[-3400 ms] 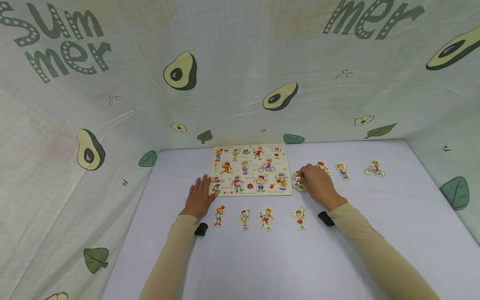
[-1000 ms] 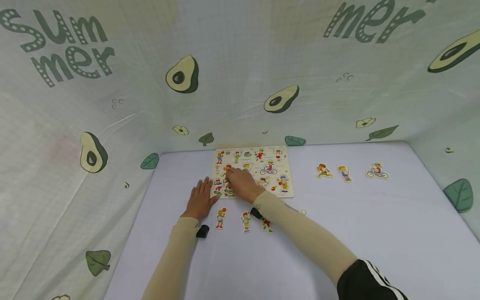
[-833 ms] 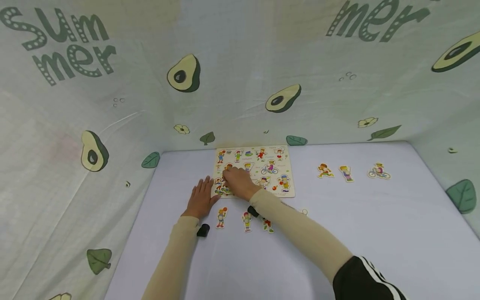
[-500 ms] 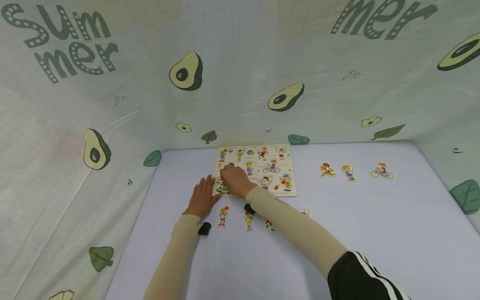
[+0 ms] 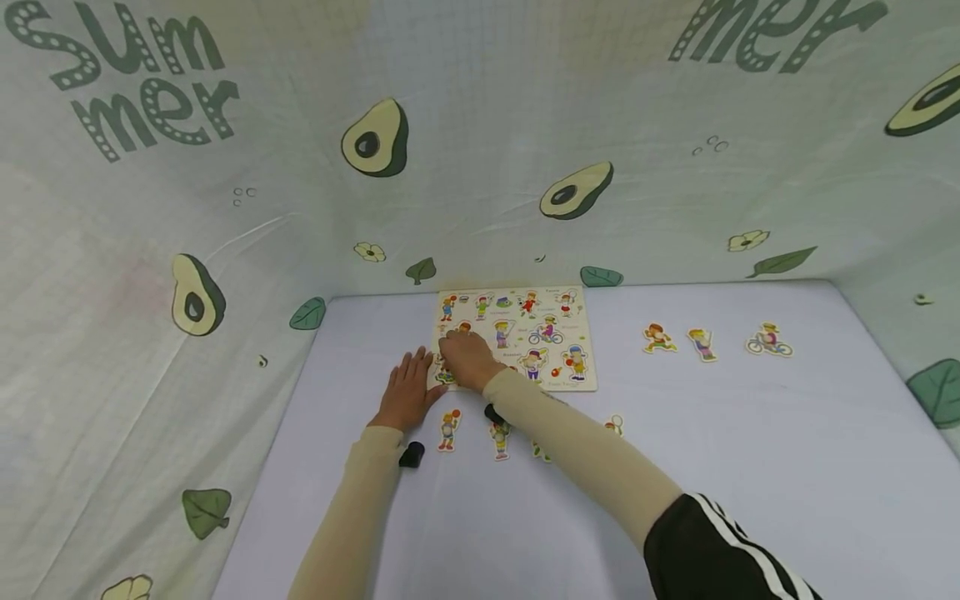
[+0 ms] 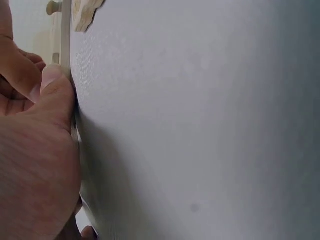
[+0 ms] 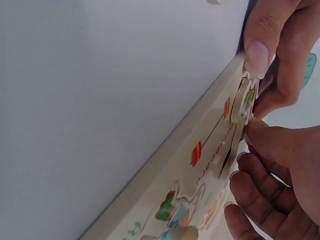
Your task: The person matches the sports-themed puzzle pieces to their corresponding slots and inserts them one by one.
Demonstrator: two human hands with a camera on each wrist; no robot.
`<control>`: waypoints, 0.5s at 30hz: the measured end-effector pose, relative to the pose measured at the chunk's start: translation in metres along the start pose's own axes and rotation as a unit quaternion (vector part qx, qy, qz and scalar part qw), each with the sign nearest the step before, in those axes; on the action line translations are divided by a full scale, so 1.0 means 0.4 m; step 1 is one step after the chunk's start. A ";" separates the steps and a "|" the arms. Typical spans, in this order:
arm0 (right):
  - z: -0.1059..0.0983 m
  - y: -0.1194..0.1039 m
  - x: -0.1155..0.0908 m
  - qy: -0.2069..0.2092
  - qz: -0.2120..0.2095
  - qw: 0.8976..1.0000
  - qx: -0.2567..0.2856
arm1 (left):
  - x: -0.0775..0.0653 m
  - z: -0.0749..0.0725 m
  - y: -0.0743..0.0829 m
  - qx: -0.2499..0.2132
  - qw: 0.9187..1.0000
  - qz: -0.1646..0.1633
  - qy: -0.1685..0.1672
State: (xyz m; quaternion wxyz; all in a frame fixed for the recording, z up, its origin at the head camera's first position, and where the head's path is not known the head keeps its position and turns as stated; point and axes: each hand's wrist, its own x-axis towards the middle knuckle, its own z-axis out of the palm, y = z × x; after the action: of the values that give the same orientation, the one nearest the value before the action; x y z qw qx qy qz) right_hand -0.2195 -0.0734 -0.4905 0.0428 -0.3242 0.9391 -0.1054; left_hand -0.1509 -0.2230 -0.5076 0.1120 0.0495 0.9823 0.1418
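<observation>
A wooden knob puzzle board [image 5: 587,321] printed with sports figures lies flat at the table's back. My right hand [image 5: 471,360] is over its lower-left part; in the right wrist view, thumb and curled fingers pinch a skateboarder puzzle piece [image 7: 242,105]. That piece sits slightly raised and tilted above the board, and its knob is hidden. With straight fingers, my left hand [image 5: 405,392] lies on the table at the board's left edge. The left thumb [image 7: 257,57] rests on the board's corner, close by the piece.
Right of the board lie runner [image 5: 658,338], stick-holder [image 5: 702,344] and cyclist [image 5: 768,340] pieces. In front are basketball [image 5: 449,430] and volleyball [image 5: 500,440] pieces, plus football [image 5: 542,452] and tennis [image 5: 614,425] ones partly behind the right forearm. A patterned cloth [image 5: 472,225] rises behind.
My right hand has carried the skateboarder piece from the table right of the board to its lower-left part, then shifted slightly left. The left hand has stayed at the board's edge.
</observation>
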 end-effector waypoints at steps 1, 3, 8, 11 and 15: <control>0.002 -0.001 0.002 0.001 0.000 1.000 -0.001 | -0.001 -0.001 0.002 0.000 1.000 0.000 0.000; 0.003 -0.004 0.005 0.001 -0.002 1.000 -0.001 | -0.003 -0.002 0.004 0.001 1.000 0.002 0.004; 0.005 -0.012 0.005 -0.005 0.001 1.000 -0.004 | -0.002 0.001 0.002 0.005 1.000 0.010 0.010; 0.007 -0.015 0.007 -0.009 0.005 1.000 -0.011 | -0.002 0.002 0.001 0.007 1.000 0.011 0.009; 0.008 -0.014 0.009 -0.017 0.007 1.000 -0.018 | -0.001 0.001 0.000 0.011 1.000 0.009 0.004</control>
State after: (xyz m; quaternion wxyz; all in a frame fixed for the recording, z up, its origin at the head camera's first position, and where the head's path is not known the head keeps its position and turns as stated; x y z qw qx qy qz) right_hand -0.2183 -0.0805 -0.4923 0.0535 -0.3205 0.9421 -0.0825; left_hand -0.1505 -0.2228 -0.5081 0.1059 0.0593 0.9837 0.1327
